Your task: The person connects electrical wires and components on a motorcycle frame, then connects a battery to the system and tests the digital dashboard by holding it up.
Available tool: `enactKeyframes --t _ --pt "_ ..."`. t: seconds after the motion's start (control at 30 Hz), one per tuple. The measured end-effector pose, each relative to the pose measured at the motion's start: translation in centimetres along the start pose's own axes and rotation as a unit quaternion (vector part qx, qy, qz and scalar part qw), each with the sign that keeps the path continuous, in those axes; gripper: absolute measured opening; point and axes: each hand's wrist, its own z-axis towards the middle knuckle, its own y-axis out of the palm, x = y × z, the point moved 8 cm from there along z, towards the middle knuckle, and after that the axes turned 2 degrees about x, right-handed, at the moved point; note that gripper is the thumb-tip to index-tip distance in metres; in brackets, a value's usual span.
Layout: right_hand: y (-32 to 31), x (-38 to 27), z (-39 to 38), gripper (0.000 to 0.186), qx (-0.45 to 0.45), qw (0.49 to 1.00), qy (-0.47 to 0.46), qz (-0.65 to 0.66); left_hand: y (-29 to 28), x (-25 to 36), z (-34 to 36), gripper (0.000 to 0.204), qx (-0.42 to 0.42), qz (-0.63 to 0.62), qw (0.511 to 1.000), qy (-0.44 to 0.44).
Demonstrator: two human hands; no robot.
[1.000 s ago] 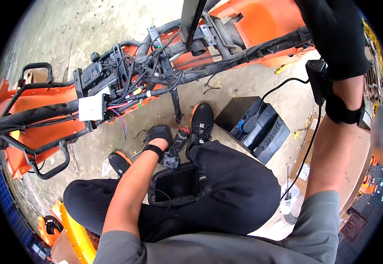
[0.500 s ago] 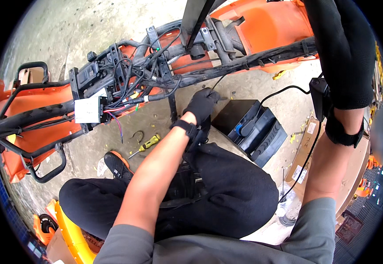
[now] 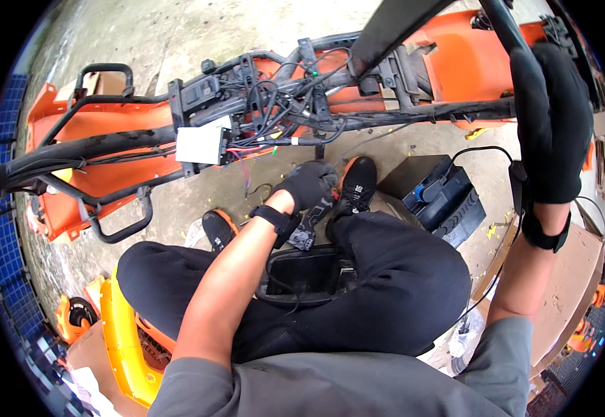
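Observation:
My left hand (image 3: 309, 186), in a black glove, is closed round a dark grey and black power tool that looks like a cordless drill (image 3: 306, 233). The tool is above an open black bin (image 3: 302, 274) between my legs. My raised right hand (image 3: 552, 125), also gloved, is at the far right. Its thumb and fingers appear to close on a black bar (image 3: 505, 26); the palm side is hidden. Beyond my hands lies a black tubular vehicle frame (image 3: 135, 146) with orange body panels (image 3: 465, 59), tangled cables (image 3: 274, 104) and a white box (image 3: 200, 144).
A black box-shaped case (image 3: 427, 198) with a blue plug and a cable stands right of my black shoe (image 3: 358, 182). Cardboard (image 3: 559, 292) lies at the right. A yellow panel (image 3: 123, 333) is at the lower left. A broad black beam (image 3: 399, 31) rises from the frame.
My left hand has drawn back from the frame, toward me, with the tool. My right hand has come lower, showing its fingers. The view has shifted, so the frame appears farther right.

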Motion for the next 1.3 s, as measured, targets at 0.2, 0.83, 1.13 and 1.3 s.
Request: enactKeyframes --t 0.2,0.83,1.13,1.3 --pt "-0.3 0.7 -0.8 0.030 -0.034 0.998 0.054 -0.016 -0.7 1.5 -1.8 0.025 -0.038 0.006 0.998 -0.043" --pt "2.7 -12.5 2.3 0.026 -0.102 0.970 -0.067 0.210 -12.6 7.1 -11.5 0.022 -0.007 0.159 0.987 -0.010" --pt "19.8 -18.4 -3.6 0.037 -0.407 0.770 0.092 0.483 -17.6 11.0 -13.7 0.016 0.153 0.113 0.982 -0.008" --pt "19.3 -18.0 -5.3 0.036 -0.434 0.777 0.087 0.448 -16.4 11.3 -13.9 0.014 0.090 0.167 0.980 0.061"
